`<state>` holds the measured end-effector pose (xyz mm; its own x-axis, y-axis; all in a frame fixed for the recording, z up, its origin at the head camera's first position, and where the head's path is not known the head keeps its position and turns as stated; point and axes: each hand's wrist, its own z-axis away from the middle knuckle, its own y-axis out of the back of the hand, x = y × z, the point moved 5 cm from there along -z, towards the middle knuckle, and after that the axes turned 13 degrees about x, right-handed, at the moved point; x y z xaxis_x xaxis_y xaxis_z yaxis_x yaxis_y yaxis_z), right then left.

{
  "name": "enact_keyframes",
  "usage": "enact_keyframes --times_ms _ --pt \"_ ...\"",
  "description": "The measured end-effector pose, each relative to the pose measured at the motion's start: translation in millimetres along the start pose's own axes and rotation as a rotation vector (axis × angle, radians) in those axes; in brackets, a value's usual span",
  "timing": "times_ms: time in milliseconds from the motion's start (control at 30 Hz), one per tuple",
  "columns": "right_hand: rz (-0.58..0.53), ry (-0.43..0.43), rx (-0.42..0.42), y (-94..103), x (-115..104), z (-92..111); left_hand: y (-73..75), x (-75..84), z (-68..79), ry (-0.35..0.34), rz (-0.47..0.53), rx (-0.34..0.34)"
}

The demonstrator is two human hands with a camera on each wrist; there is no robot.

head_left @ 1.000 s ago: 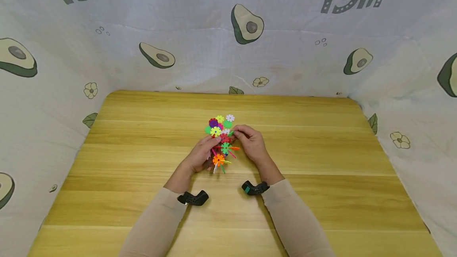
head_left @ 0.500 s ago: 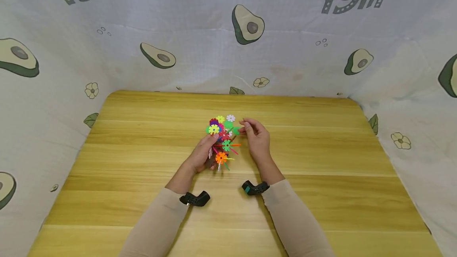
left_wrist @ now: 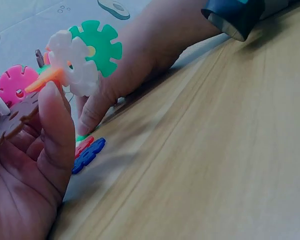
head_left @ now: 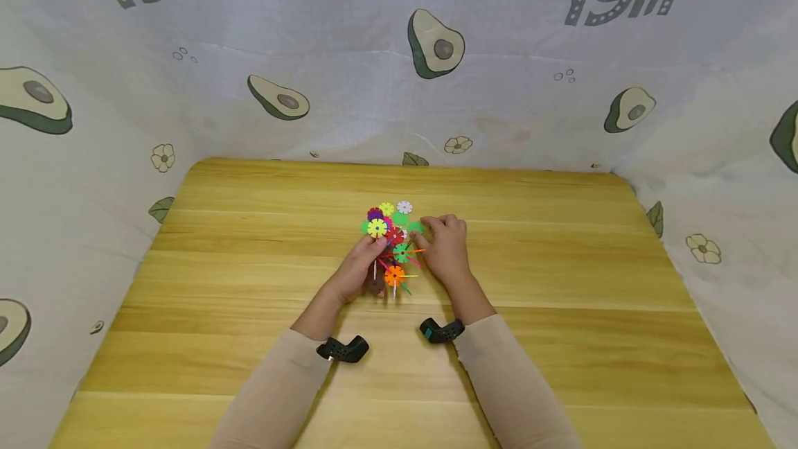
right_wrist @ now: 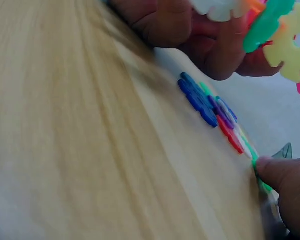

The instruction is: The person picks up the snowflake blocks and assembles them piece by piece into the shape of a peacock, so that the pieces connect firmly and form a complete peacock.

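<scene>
My left hand (head_left: 357,270) holds a built-up cluster of slotted snowflake discs (head_left: 395,274), with brown, orange, green, red and pink pieces joined at angles. In the left wrist view my thumb lies against the brown disc (left_wrist: 17,120), beside a white disc (left_wrist: 75,62) and a green disc (left_wrist: 102,47). My right hand (head_left: 445,247) is just right of the cluster. Its thumb and index finger pinch the edges of a loose green disc (head_left: 415,227) low at the table; the right wrist view shows the thumb (right_wrist: 280,175) on it, with the other fingers hidden.
Beyond the cluster, several loose discs lie on the wooden table (head_left: 262,227), among them a white disc (head_left: 404,207), a yellow disc (head_left: 386,208) and blue discs (right_wrist: 197,102). An avocado-patterned cloth (head_left: 349,54) hangs around the back and sides.
My right fingers let go of a tilted green disc, drew back right, then came down around the flat green one. The cluster in my left hand turned and shifted slightly right.
</scene>
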<state>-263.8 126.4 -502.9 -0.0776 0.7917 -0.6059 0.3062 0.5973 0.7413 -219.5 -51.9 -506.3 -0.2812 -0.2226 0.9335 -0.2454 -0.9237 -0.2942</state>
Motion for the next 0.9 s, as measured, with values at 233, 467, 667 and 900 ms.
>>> enact_keyframes --times_ms 233,467,667,900 --pt "-0.075 -0.036 0.001 2.3 -1.3 2.1 -0.4 -1.6 -0.6 -0.014 -0.061 0.05" --pt "-0.142 -0.05 -0.008 2.7 -0.9 2.2 2.1 -5.0 -4.1 -0.025 -0.133 0.117" --pt "-0.223 -0.058 0.026 3.2 2.3 1.8 3.3 -3.7 -4.8 -0.018 -0.163 0.164" --pt "-0.545 -0.04 0.057 7.7 3.9 1.2 5.0 -3.6 -6.3 0.022 -0.145 0.207"
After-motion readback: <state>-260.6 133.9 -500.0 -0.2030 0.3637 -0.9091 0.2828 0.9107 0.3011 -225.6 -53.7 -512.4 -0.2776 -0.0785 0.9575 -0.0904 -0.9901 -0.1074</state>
